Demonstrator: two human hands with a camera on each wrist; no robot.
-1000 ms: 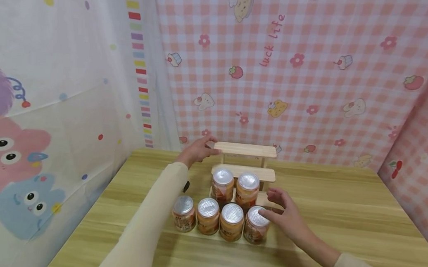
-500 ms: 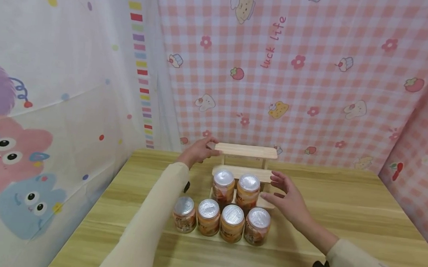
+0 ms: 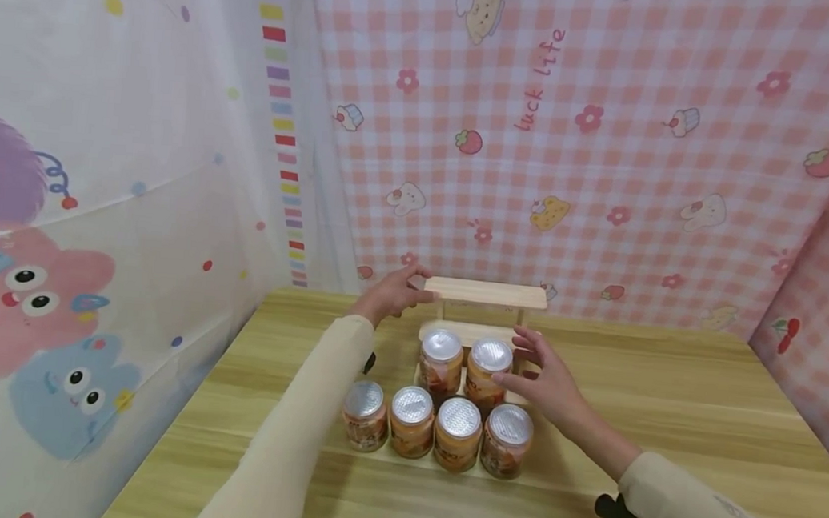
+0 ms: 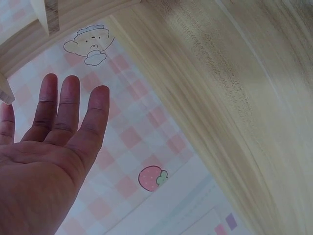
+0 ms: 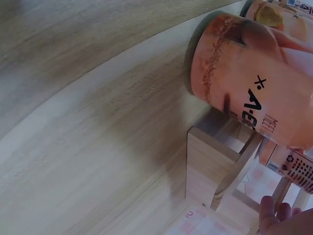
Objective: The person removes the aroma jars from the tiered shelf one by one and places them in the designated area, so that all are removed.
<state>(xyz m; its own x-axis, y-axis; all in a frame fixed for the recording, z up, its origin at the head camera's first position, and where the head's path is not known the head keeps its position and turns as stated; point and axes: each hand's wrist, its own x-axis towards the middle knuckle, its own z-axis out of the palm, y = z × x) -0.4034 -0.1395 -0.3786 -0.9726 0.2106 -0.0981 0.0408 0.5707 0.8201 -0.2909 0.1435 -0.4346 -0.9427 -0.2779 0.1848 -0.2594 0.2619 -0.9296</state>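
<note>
My left hand (image 3: pixel 392 293) pinches the left end of a stepped wooden display rack (image 3: pixel 487 293) at its top board, thumb in front. In the left wrist view, three fingers (image 4: pixel 95 115) of it stretch out past the rack's end. My right hand (image 3: pixel 548 387) is bent around the right side of the back-row can (image 3: pixel 481 384). Its thumb overlaps that orange, silver-lidded can; firm contact cannot be made out. A matching can (image 3: pixel 439 373) stands to its left. Several like them, including a front-row can (image 3: pixel 507 446), line the lowest step. In the right wrist view, only fingertips (image 5: pixel 269 213) show.
The rack stands on a wood-grain table (image 3: pixel 662 437) near a pink checked cloth (image 3: pixel 608 176) at the back. A white cartoon-printed sheet (image 3: pixel 167 290) hangs on the left. The two upper boards of the rack hold no cans.
My right hand has moved from the front row's rightmost can up and left to the right-hand can behind. My left hand stays at the rack's top board. The head view has shifted slightly.
</note>
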